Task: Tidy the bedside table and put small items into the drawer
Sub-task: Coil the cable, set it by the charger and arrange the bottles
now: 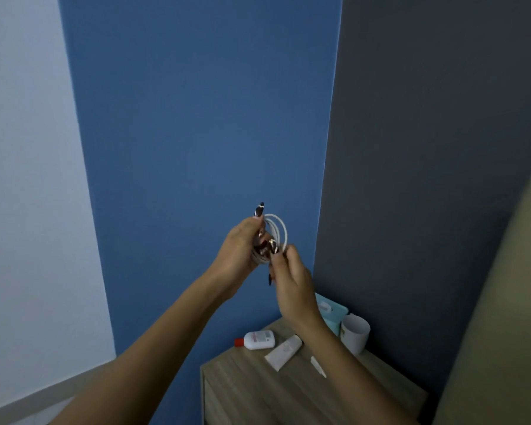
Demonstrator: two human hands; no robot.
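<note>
A white cable (279, 229) is wound into loops and held up in front of the blue wall, well above the bedside table (258, 384). My left hand (238, 254) grips the coil from the left. My right hand (292, 283) pinches the lower part of the loops from the right. On the wooden tabletop below lie a small white bottle with a red cap (256, 339), a white tube (284, 351) and a small white stick-like item (318, 366). The drawer front is barely in view at the table's left side.
A teal box (334, 312) and a white cup (354, 332) stand at the back of the table against the dark wall. A beige headboard or bed edge (503, 317) rises at the right. Pale floor shows at bottom left.
</note>
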